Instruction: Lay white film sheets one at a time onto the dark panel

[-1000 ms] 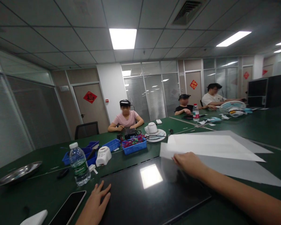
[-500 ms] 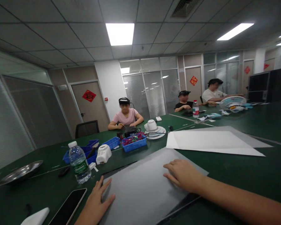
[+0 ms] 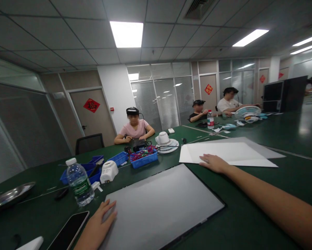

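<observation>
A large grey-white sheet (image 3: 161, 201) lies flat before me on a dark-edged panel, whose black rim shows along the right and front sides. Resting on the sheet's left edge is my left hand (image 3: 100, 220), fingers spread, holding nothing. My right hand (image 3: 214, 163) reaches past the sheet's far right side, with its fingertips at the near edge of a white sheet (image 3: 239, 152). Its fingers are stretched out, and I cannot tell whether they press on that paper. Another greyish sheet (image 3: 265, 148) lies partly under the white one.
Left of the sheet stand a water bottle (image 3: 79, 184), a phone (image 3: 68, 231) and a metal tray (image 3: 12, 196). Beyond are a white fan housing (image 3: 109, 171), a blue bin (image 3: 144, 159) of wires and a fan part (image 3: 167, 144). Several people sit across the green table (image 3: 249, 208).
My right hand has left the near sheet and moved away to the white paper's edge. The near sheet now lines up with the dark panel beneath. My view has turned slightly right.
</observation>
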`<state>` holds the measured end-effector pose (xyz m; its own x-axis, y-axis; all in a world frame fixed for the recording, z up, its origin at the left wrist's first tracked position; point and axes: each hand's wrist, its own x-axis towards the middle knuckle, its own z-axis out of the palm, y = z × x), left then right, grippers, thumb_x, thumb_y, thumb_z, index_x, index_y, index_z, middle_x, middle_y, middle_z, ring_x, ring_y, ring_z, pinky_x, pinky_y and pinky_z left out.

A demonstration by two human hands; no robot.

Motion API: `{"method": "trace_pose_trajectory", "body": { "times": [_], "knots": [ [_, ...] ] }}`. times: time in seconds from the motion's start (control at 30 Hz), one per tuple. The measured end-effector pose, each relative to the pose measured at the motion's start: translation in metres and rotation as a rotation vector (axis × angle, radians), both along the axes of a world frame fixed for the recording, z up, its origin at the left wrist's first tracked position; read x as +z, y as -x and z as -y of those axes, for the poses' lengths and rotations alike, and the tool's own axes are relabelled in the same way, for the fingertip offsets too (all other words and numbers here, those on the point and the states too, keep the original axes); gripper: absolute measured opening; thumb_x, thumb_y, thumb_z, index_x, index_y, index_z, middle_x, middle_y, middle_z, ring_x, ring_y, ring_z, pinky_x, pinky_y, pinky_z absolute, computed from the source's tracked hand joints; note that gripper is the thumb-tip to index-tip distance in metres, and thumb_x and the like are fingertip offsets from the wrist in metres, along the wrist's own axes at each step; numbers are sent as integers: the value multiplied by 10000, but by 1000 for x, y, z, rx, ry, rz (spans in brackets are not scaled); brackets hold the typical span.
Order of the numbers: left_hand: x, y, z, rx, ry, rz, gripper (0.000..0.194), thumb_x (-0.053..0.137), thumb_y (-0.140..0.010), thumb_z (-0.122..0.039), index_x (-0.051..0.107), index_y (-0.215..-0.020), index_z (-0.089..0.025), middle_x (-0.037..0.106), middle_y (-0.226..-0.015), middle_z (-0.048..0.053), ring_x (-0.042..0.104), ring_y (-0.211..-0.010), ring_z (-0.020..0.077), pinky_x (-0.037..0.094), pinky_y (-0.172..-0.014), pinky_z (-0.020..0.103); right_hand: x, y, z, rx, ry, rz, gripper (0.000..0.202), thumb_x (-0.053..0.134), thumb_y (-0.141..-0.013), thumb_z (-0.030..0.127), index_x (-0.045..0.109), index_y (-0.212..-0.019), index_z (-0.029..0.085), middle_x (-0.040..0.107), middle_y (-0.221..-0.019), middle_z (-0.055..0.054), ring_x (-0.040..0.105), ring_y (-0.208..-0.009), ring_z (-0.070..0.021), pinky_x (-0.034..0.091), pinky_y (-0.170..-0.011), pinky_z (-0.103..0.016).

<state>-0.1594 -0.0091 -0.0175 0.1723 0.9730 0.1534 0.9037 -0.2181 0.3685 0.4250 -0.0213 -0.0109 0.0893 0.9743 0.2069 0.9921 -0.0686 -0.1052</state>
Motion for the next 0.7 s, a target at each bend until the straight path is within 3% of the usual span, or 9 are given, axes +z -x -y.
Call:
{"method": "trace_pose_trajectory", "body": {
  "times": [0.2, 0.47, 0.7],
  "knots": [
    [-5, 0, -1, 12, -10, -18, 658, 449, -842, -581, 626, -1337, -185, 445, -1561, 107, 368, -1455, 314, 314, -1194, 497, -3, 4, -6, -60, 46, 79, 381, 584, -958, 436, 597, -1236, 176, 616, -1246, -90, 617, -1081, -227, 527, -929, -470],
    [-7, 4, 1, -11, -56, 24, 621, 494, -835, -559, 659, -1297, -177, 489, -1533, 120, 406, -1434, 343, 327, -1189, 521, 8, 30, 0, -219, -22, 207, 351, 593, -957, 413, 600, -1206, 165, 638, -1158, -77, 637, -985, -199, 555, -856, -419],
    [-11, 9, -1, -20, -17, -10, 676, 428, -869, -581, 592, -1370, -158, 426, -1577, 132, 326, -1480, 316, 259, -1222, 498, 25, 17, 9, -312, -43, 257, 353, 586, -961, 413, 594, -1212, 164, 642, -1136, -73, 638, -978, -199, 552, -858, -423]
  ]
}}
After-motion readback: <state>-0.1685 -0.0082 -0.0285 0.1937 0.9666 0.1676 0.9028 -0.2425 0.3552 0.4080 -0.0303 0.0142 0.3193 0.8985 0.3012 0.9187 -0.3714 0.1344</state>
